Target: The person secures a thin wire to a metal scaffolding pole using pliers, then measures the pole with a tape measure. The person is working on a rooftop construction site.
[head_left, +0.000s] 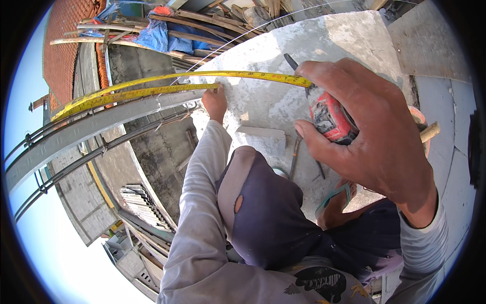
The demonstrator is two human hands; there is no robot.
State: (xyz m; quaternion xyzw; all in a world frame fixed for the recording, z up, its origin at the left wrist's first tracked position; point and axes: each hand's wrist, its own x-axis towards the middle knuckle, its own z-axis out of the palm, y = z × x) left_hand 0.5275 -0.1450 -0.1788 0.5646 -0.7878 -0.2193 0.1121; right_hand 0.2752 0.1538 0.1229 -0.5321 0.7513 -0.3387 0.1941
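Observation:
A red and black tape measure (pixel 331 116) is gripped in my right hand (pixel 385 121), held up at the right over the concrete. From its case the yellow tape blade (pixel 192 74) runs far to the left, and a second stretch of yellow blade comes back below it to my left hand (pixel 216 105). That hand is closed at the near end of a long grey metal beam (pixel 101 125), its fingers pinching the blade there. Whether they also touch the beam is hard to see. Dark steel bars (pixel 109 144) tied with wire run alongside the beam.
On the concrete surface (pixel 283 45) lie a grey block (pixel 260 139) and a thin rod-like tool (pixel 294 158). A wooden handle (pixel 430 132) sticks out at the right. Wooden poles (pixel 202 25) and blue tarp (pixel 154 35) are piled beyond. Left of the slab is a drop to lower ground.

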